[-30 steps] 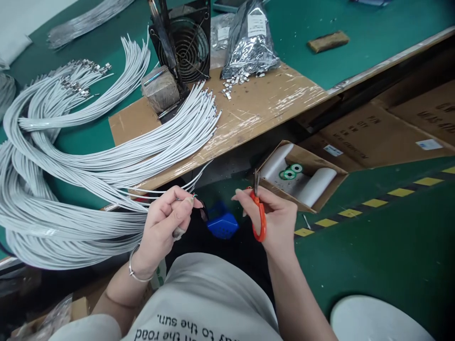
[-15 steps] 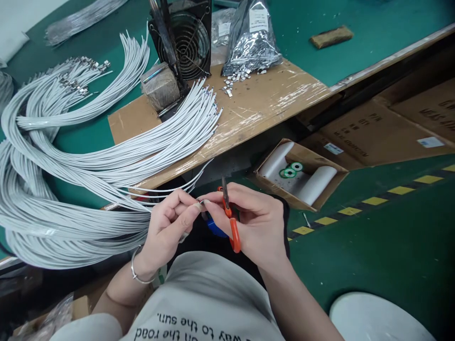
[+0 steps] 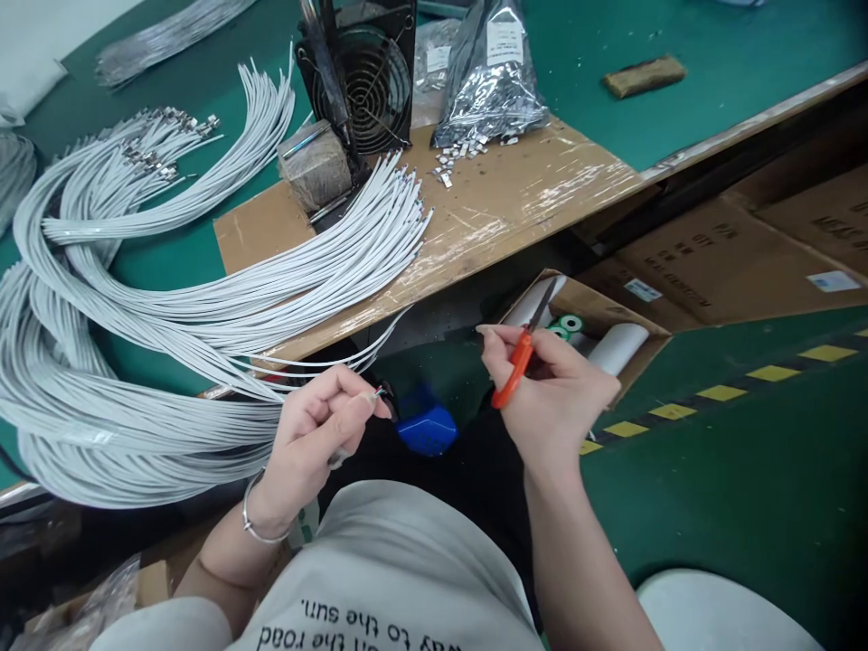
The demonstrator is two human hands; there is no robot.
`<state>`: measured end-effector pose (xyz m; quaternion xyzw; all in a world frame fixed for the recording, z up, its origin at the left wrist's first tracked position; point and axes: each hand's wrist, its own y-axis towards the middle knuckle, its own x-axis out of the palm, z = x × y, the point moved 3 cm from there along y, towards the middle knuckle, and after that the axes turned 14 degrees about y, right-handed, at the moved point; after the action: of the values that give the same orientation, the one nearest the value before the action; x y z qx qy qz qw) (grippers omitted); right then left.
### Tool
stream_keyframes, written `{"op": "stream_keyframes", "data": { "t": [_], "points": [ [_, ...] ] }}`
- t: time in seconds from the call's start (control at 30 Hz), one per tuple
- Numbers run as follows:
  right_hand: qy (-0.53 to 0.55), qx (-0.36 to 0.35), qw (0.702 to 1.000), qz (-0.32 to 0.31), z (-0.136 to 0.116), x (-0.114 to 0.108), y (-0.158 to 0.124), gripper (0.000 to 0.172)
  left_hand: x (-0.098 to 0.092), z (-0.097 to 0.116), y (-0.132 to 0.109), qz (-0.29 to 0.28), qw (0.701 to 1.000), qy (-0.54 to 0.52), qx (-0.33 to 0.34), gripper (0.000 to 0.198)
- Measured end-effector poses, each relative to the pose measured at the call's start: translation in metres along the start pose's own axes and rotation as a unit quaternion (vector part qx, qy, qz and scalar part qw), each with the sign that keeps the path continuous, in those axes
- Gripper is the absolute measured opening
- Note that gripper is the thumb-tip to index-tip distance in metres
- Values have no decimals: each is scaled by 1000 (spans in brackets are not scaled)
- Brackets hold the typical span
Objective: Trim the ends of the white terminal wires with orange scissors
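My left hand (image 3: 325, 425) pinches a white cable near its end, where short coloured wires (image 3: 380, 392) stick out past the fingertips. To the right and apart from it, my right hand (image 3: 556, 389) holds orange-handled scissors (image 3: 519, 362) in the palm, their dark blades pointing up and away. The thumb and forefinger of that hand are near each other; whether anything small is between them I cannot tell. Left of my hands, a thick bundle of white cables (image 3: 169, 425) curves over the bench, its loose ends (image 3: 400, 217) lying on a cardboard sheet (image 3: 502, 208).
Behind the cable ends stand a black fan (image 3: 370, 90) and a soldering iron (image 3: 329, 72) beside a wrapped block (image 3: 316, 167). A silver bag (image 3: 488, 90) has small metal connectors (image 3: 448, 163) spilled before it. Below right is an open carton (image 3: 637, 380) with white rolls.
My hands have parted: the right has moved right and up with the scissors, while the left stays with the cable. Coloured wires now show at its tip.
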<state>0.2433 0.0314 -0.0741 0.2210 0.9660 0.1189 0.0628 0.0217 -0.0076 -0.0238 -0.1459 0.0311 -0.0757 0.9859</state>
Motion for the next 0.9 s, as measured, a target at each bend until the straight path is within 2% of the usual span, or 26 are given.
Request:
{"op": "stream_keyframes", "data": {
  "t": [0.07,0.13,0.2,0.43,0.6,0.9],
  "points": [
    [6,15,1000,-23,3,-3,1,18,0,3,3,-5,1000,-25,-16,32],
    [25,10,998,-65,-3,-2,-3,38,1,7,6,7,998,-49,-31,30],
    [45,-4,993,-107,-13,3,-9,50,3,11,8,12,997,-64,-40,29],
    [43,-81,969,-231,-32,20,-24,39,5,15,5,-21,996,-69,-50,26],
    [36,-111,959,-257,-34,22,-25,36,2,15,3,-23,997,-57,-48,25],
    [23,-142,949,-282,-37,24,-24,42,-1,9,3,-68,994,-81,-41,23]
  ]
}}
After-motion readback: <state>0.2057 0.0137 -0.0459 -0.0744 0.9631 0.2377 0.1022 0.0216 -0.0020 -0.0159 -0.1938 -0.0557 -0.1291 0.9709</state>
